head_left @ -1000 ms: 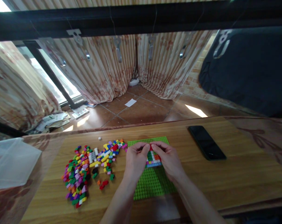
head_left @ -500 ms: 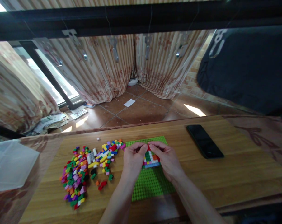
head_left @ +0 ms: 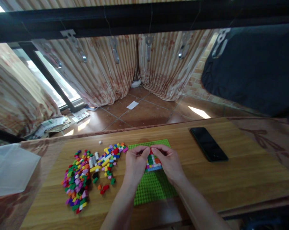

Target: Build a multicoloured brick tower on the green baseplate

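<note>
Both hands at the far half of the green studded baseplate (head_left: pixel 151 190), which lies flat on the wood-grain surface (head_left: pixel 245 179). Left hand (head_left: pixel 136 161) and right hand (head_left: pixel 168 161): fingers narrow, thumb tips nearly meeting at a small red brick (head_left: pixel 151 150). Fingers partly cover it; cannot tell whether each hand grips it or only touches. Multicoloured brick assembly (head_left: pixel 154 166) sits on the baseplate between the hands, light-blue row nearest the wearer. Loose brick pile (head_left: pixel 77 182) to the left; single white brick (head_left: pixel 100 142) apart beyond it. Smartphone (head_left: pixel 208 144), screen dark, to the right.
</note>
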Motion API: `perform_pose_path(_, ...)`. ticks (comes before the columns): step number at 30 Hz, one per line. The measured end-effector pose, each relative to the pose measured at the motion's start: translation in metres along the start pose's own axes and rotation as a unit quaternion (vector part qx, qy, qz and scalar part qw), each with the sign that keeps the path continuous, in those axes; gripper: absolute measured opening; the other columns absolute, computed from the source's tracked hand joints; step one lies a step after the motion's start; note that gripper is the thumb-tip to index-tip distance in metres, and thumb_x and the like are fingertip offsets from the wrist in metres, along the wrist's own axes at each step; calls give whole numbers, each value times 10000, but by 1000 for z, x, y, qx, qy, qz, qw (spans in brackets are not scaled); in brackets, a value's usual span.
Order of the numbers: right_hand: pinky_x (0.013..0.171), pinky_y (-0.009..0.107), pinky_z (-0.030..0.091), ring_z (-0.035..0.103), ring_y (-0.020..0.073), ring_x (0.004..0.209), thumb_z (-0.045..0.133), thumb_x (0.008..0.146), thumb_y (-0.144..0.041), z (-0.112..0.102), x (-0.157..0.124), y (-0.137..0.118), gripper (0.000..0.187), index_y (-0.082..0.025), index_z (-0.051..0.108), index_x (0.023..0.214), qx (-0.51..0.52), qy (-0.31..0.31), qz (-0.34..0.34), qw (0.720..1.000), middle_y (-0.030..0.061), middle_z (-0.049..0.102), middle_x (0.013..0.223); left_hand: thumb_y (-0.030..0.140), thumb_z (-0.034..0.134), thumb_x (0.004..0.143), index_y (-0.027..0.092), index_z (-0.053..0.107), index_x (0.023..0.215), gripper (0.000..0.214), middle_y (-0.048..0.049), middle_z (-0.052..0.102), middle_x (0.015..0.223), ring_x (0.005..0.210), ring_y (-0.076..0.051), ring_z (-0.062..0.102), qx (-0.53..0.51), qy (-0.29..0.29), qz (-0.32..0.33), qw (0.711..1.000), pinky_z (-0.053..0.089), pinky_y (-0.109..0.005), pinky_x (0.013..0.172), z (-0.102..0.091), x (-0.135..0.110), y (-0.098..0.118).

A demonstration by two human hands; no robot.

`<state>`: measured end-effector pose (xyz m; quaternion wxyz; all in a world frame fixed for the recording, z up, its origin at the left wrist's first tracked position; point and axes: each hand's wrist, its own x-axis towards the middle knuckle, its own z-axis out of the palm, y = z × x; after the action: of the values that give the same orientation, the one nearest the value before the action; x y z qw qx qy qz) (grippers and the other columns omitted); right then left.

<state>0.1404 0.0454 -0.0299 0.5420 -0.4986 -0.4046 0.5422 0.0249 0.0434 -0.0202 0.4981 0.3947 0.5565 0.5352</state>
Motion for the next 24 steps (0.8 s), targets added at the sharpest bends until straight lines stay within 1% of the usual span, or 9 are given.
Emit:
perform_pose_path(5, 661, 294, 495, 628, 175, 697, 723, 724, -387, 0, -1, 4, 183, -212, 751, 768, -34, 2, -40, 999, 22, 721, 724, 254, 683, 686, 156, 758, 669, 124, -6, 677, 598, 557, -128, 552, 10, -23, -1, 1000, 413, -218, 546, 0, 0, 2)
perform_pose_path(8, 666, 295, 492, 630, 180, 707, 709, 739, -397, -2, 0, 4, 192, -213, 750, 775, -49, -10, -41, 998, 20, 712, 706, 267, 682, 689, 156, 756, 671, 135, -6, 676, 600, 550, -128, 550, 22, -17, 11, 1000, 405, -217, 538, -1, 0, 1)
perform_pose_path(11, 666, 294, 491, 631, 179, 708, 714, 733, -412, -3, 1, 2, 215, -208, 755, 789, -41, -23, -26, 999, 24, 724, 728, 288, 680, 698, 157, 754, 676, 152, -2, 667, 595, 552, -127, 544, 30, -14, 20, 999, 393, -215, 532, -1, -1, 0)
perform_pose_path(16, 670, 289, 498, 639, 175, 706, 754, 688, -444, -3, -2, 2, 253, -207, 757, 776, 19, -19, 18, 999, 20, 734, 748, 291, 690, 697, 156, 745, 671, 148, -2, 665, 610, 582, -127, 552, 9, -16, 16, 1000, 414, -215, 562, -1, -2, -3)
perform_pose_path(20, 689, 307, 518, 661, 188, 717, 726, 713, -507, -5, -4, 2, 319, -212, 769, 828, 43, -24, 45, 998, 31, 750, 804, 308, 704, 697, 147, 741, 696, 166, 1, 662, 614, 571, -117, 545, -28, -18, -13, 999, 426, -216, 562, -2, -2, -3)
perform_pose_path(24, 715, 320, 533, 677, 201, 752, 718, 718, -537, -8, -4, 0, 361, -217, 776, 874, 39, -40, 45, 997, 41, 760, 865, 314, 719, 678, 148, 733, 708, 169, 3, 667, 633, 576, -117, 553, -53, -11, -38, 998, 440, -220, 571, 0, -3, -2)
